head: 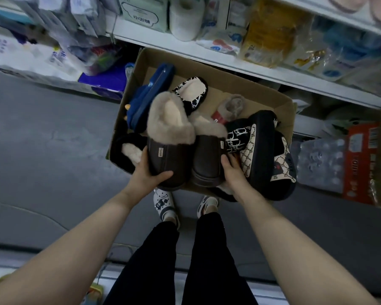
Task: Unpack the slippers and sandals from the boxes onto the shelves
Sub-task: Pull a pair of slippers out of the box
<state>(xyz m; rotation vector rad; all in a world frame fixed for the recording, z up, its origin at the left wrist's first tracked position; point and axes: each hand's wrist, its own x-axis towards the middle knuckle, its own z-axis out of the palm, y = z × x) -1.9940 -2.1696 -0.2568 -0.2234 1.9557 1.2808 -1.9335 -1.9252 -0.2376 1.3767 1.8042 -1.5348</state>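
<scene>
- The left hand grips the toe of the left brown fur-lined slipper: the thumb lies across the toe cap and the fingers go under the sole, where they are hidden.
- The right hand holds the outer side of the right brown slipper; the thumb presses on its edge and the other fingers are curled down beside it, against the black monogram slipper.
- The two brown slippers lie side by side, touching, on top of the pile in the open cardboard box, which stands on the grey floor below a white shelf.
- Also in the box are blue slippers, a black-and-white patterned slipper and a small grey-furred slipper with a red part.
- I judge that the step in hand is to lift the brown pair out together.
- To do it well, both hands should press the pair inward, so that the slippers stay together, and rise straight up.
- The fur cuffs are soft and thick, so they may catch on the slippers near them; a slow lift keeps the pile in place.
- The shelf above already carries packets, so a free place must be chosen before the pair goes up.
- Much stays in the box, so the task seems far from finished.
</scene>
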